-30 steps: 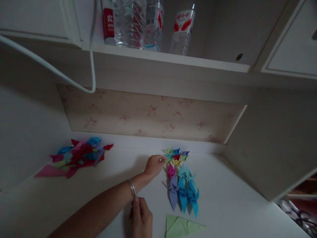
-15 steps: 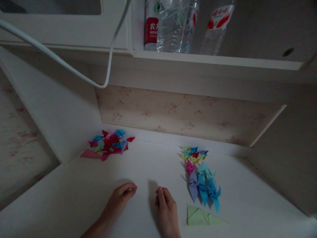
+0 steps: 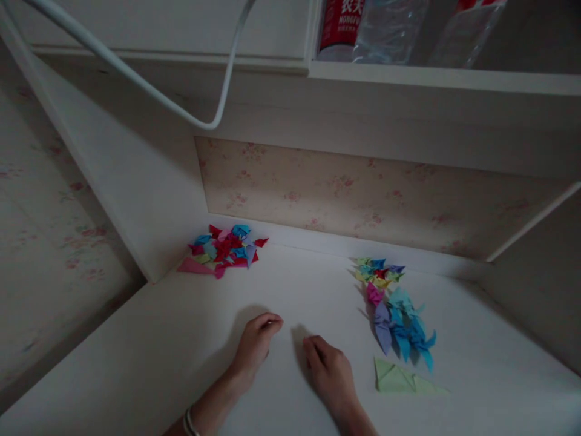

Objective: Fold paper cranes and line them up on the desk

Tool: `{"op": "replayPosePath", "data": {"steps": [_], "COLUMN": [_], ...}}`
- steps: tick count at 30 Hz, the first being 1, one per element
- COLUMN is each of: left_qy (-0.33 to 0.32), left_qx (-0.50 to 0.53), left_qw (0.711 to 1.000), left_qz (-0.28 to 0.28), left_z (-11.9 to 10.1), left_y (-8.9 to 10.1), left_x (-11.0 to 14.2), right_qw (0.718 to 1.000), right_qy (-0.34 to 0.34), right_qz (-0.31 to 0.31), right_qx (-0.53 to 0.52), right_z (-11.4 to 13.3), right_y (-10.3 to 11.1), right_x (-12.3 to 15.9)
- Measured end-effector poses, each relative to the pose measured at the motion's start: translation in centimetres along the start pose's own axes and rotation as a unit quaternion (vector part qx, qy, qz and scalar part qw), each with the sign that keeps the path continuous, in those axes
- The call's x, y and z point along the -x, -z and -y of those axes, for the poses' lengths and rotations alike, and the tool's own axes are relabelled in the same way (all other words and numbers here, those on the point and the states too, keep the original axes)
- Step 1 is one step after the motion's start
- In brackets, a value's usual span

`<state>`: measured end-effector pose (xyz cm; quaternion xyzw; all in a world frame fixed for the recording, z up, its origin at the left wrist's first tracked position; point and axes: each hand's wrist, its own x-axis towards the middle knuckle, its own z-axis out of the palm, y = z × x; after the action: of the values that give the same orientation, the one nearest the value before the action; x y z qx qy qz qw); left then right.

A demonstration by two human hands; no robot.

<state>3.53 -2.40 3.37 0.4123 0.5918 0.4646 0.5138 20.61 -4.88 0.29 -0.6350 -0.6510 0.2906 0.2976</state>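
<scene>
My left hand (image 3: 258, 342) rests on the white desktop with its fingers curled and thumb against them; nothing shows in it. A short gap to the right, my right hand (image 3: 331, 369) is closed in a loose fist, with nothing sticking out of it. Nearest to the right hand lies a light green folded paper (image 3: 397, 379), flat and pointed at its right end. Beyond it are folded paper cranes: a purple one (image 3: 382, 327), blue ones (image 3: 420, 342) and a pink one (image 3: 374, 295). Smaller colourful folded papers (image 3: 380, 274) sit behind them.
A heap of colourful folded papers (image 3: 227, 249) lies at the back left of the desktop (image 3: 299, 284). Overhead, a shelf (image 3: 431, 79) holds plastic bottles (image 3: 385, 30), and a white cable (image 3: 154, 94) hangs in front. Side panels bound the desk.
The view has shifted left and down, so everything sits elsewhere in the picture. My hands have come a little closer together, both still closed. The folded papers stay put.
</scene>
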Motion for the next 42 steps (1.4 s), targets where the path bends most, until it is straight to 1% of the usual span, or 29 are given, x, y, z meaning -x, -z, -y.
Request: {"op": "replayPosePath", "data": {"steps": [2, 5, 7, 9, 11, 12, 13, 14, 17, 20, 22, 25, 29, 35, 38, 42], "left_qy": [0.02, 0.031, 0.029, 0.02, 0.01, 0.005, 0.001, -0.004, -0.031, -0.049, -0.049, -0.045, -0.049, -0.069, -0.073, -0.063], "left_qx": [0.031, 0.055, 0.055, 0.053, 0.05, 0.047, 0.044, 0.042, 0.035, 0.034, 0.04, 0.044, 0.034, 0.07, 0.06, 0.057], "left_qw": [0.999, 0.998, 0.998, 0.998, 0.999, 0.999, 0.999, 0.999, 0.999, 0.998, 0.998, 0.997, 0.997, 0.994, 0.992, 0.991], "left_qz": [0.009, 0.012, 0.007, 0.001, -0.007, -0.01, -0.013, -0.015, -0.011, 0.01, 0.025, 0.038, 0.042, 0.054, 0.079, 0.105], "left_z": [0.0, 0.1, 0.1, 0.2, 0.2, 0.3, 0.3, 0.4, 0.7, 0.9, 1.0, 0.8, 0.7, 0.8, 0.4, -0.3], "left_y": [0.2, 0.4, 0.5, 0.6, 0.7, 0.7, 0.8, 0.8, 0.9, 0.8, 0.7, 0.6, 0.6, 0.6, 0.8, 1.1], "left_x": [-0.1, -0.3, -0.5, -0.8, -1.0, -1.1, -1.2, -1.3, -1.4, -1.6, -1.6, -1.6, -1.6, -1.5, -1.1, -0.6], "right_qw": [1.0, 0.998, 0.993, 0.988, 0.986, 0.983, 0.975, 0.969, 0.955, 0.947, 0.945, 0.943, 0.938, 0.933, 0.937, 0.948], "right_qy": [-0.008, 0.007, 0.047, 0.096, 0.151, 0.179, 0.207, 0.22, 0.238, 0.221, 0.201, 0.18, 0.173, 0.169, 0.158, 0.137], "right_qz": [0.012, 0.012, 0.012, 0.016, 0.022, 0.033, 0.051, 0.065, 0.092, 0.099, 0.097, 0.097, 0.111, 0.127, 0.129, 0.115], "right_qx": [0.012, -0.057, -0.11, -0.124, -0.073, -0.013, 0.064, 0.094, 0.154, 0.209, 0.237, 0.263, 0.279, 0.291, 0.285, 0.265], "right_z": [0.4, 1.7, 3.1, 4.9, 7.0, 8.1, 9.2, 10.1, 12.5, 13.8, 14.2, 14.2, 13.7, 13.8, 14.2, 14.6], "right_y": [-0.1, -0.4, -0.7, -1.5, -2.7, -3.4, -4.3, -5.2, -8.1, -10.4, -11.5, -12.2, -12.1, -11.8, -12.1, -12.7], "right_x": [-0.2, -1.4, -3.3, -6.1, -9.5, -11.2, -12.8, -14.3, -17.6, -19.5, -20.4, -21.4, -21.6, -21.5, -21.8, -21.9]}}
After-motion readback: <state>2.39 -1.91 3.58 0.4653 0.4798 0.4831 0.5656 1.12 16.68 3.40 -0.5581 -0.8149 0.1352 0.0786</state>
